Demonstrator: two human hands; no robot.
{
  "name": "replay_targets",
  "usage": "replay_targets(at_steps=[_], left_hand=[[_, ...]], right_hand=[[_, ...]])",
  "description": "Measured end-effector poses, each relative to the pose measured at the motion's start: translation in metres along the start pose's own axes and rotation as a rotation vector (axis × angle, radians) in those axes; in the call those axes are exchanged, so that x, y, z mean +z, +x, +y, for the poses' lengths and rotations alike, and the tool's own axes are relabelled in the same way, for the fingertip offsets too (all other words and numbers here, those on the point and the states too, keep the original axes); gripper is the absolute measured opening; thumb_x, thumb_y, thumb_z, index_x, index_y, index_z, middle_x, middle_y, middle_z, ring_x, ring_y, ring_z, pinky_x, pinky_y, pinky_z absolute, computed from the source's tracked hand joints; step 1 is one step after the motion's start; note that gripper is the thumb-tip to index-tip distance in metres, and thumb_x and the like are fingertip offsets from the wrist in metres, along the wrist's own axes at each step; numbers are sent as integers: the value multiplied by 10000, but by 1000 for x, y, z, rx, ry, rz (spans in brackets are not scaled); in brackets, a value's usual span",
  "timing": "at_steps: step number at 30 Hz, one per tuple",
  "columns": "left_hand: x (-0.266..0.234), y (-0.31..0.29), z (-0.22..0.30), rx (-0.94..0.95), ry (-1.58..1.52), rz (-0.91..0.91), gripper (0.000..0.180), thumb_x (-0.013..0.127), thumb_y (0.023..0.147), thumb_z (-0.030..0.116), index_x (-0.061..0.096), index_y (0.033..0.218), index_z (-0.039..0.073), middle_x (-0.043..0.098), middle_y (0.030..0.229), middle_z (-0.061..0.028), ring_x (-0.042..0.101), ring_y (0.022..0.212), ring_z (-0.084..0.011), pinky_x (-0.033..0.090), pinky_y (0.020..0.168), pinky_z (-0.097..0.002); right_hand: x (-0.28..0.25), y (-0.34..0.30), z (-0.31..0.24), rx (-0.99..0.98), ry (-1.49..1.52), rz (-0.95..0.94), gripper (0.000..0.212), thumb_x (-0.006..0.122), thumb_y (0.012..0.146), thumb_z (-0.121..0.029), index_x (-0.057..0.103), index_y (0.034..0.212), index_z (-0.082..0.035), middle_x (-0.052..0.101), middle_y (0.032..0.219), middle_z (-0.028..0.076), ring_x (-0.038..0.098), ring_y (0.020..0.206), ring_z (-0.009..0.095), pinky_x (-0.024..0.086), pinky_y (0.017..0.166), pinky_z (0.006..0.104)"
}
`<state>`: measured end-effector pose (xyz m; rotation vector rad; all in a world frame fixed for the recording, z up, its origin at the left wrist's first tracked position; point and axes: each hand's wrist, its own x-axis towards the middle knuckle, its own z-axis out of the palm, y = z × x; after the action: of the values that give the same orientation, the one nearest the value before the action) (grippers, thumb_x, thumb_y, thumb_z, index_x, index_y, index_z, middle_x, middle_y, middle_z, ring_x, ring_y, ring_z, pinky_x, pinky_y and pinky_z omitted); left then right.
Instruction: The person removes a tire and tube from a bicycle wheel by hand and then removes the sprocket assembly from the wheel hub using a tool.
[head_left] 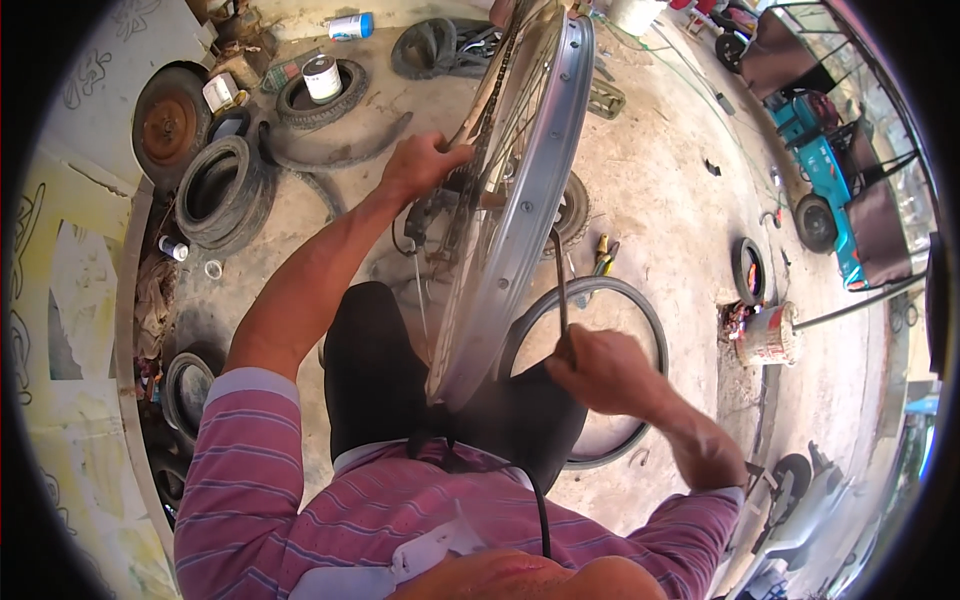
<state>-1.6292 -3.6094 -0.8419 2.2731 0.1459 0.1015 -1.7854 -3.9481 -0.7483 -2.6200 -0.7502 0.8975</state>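
A bare silver wheel rim [520,210] with spokes stands upright in front of me, its lower edge between my thighs. My left hand [425,165] is closed at the left side of the wheel near its hub; what its fingers grip is hidden. My right hand [612,372], slightly blurred, is wrapped round the lower end of a dark metal rod [562,285]. The rod's bent upper end is beside the rim's right face. Below my right hand, a thin black tyre [655,330] lies on the floor, partly hidden by my leg and hand.
Stacked tyres [222,195] and a wheel with a rusty hub [168,128] line the left wall. Pliers [603,255] lie beyond the loose tyre. At right are a bucket [768,335], a small tyre [747,270] and a blue vehicle [828,190].
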Motion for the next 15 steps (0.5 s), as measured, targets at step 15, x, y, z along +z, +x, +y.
replay_targets(at_steps=[15], left_hand=[[22, 25, -70, 107, -307, 18, 603, 672, 825, 560, 697, 878, -40, 718, 802, -179, 708, 754, -272, 527, 718, -385]], right_hand=[[-68, 266, 120, -240, -325, 1155, 119, 677, 827, -126, 714, 940, -117, 595, 1272, 105, 522, 1252, 318, 449, 1013, 435]])
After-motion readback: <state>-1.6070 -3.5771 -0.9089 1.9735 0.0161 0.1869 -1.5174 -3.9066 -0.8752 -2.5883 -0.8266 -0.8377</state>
